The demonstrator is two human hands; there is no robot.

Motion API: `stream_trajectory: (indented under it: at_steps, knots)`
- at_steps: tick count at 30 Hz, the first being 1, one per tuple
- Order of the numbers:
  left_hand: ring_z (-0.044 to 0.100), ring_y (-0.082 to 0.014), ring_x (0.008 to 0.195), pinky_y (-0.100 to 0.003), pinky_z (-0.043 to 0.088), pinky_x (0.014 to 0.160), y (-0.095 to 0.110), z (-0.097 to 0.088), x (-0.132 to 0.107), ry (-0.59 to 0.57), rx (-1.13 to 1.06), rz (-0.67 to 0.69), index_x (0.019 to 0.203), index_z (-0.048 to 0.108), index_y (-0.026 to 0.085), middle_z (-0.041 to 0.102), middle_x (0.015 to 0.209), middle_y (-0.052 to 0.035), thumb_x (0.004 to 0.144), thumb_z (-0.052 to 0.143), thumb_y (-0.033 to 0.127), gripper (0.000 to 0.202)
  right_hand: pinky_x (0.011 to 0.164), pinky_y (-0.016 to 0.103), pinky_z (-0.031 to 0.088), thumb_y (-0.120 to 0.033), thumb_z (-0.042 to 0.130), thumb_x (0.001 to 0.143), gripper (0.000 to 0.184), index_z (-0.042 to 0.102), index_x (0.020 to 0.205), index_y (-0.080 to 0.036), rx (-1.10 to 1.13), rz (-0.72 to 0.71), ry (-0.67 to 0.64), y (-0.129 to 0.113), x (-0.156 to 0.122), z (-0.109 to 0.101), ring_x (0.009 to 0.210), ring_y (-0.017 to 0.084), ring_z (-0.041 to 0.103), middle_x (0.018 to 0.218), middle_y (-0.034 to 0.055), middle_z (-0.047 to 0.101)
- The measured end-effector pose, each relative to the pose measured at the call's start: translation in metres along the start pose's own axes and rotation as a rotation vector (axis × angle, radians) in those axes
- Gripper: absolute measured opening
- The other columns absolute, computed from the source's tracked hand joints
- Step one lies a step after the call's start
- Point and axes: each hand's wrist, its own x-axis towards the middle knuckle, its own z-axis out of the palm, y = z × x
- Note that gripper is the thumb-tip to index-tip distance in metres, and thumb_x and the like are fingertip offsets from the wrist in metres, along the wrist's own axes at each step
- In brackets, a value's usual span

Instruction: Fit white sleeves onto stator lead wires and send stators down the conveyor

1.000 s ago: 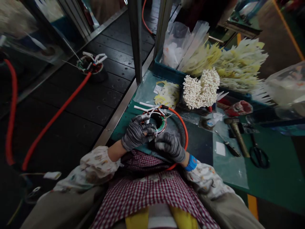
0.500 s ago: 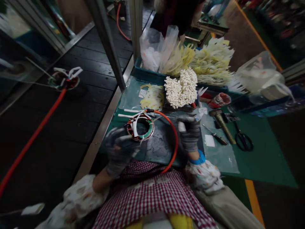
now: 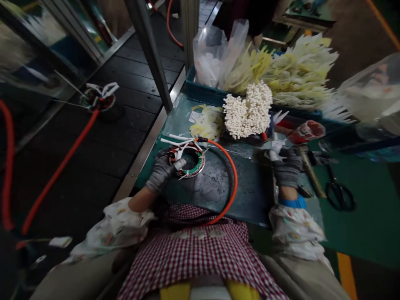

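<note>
My left hand (image 3: pixel 164 168), in a grey glove, grips the left side of a copper-wound motor stator (image 3: pixel 200 166), thumb across its ring. White sleeved leads stick out to the stator's left, and an orange-red cable (image 3: pixel 235 177) curves from its top right down towards my lap. My right hand (image 3: pixel 286 166), gloved, is over the right part of the bench, left of a hammer (image 3: pixel 314 173). Its fingers are curled in; what they hold, if anything, is hidden. Part of a screwdriver handle (image 3: pixel 304 191) shows by my right wrist.
Behind the stator lie yellowish cut sheets (image 3: pixel 208 123) and a bundle of white sticks (image 3: pixel 246 112). A blue bin (image 3: pixel 200 92) holds bags and yellow strips. Scissors (image 3: pixel 340 196) lie at right. Another stator (image 3: pixel 103 102) sits on the dark slatted surface at left.
My left hand has closed onto the stator's left side. My right hand has moved right, away from the cable towards the hammer. The view has shifted slightly.
</note>
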Motion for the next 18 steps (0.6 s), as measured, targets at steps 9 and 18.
stream_trajectory:
  at_steps: [9, 18]
  knots:
    - [0.077, -0.0363, 0.131, -0.056, 0.063, 0.118, -0.015, 0.006, -0.004, 0.095, 0.128, 0.212, 0.138, 0.076, 0.018, 0.082, 0.135, -0.0167, 0.095, 0.080, 0.061, 0.061, 0.078, 0.042, 0.073, -0.047, 0.075, 0.102, 0.030, 0.079, 0.122, -0.026, 0.283, -0.314, -0.577, -0.104, -0.159, 0.013, 0.088, 0.028, 0.084, 0.103, 0.0075, 0.087]
    - [0.070, -0.0348, 0.147, -0.053, 0.058, 0.129, -0.036, 0.001, -0.073, 0.074, 0.392, 0.415, 0.144, 0.077, 0.034, 0.078, 0.149, -0.0092, 0.109, 0.066, 0.065, 0.048, 0.116, 0.058, 0.066, -0.039, 0.076, 0.107, 0.034, 0.083, 0.140, -0.034, 0.264, -0.461, -0.688, -0.082, -0.193, 0.020, 0.128, 0.036, 0.081, 0.137, 0.0089, 0.085]
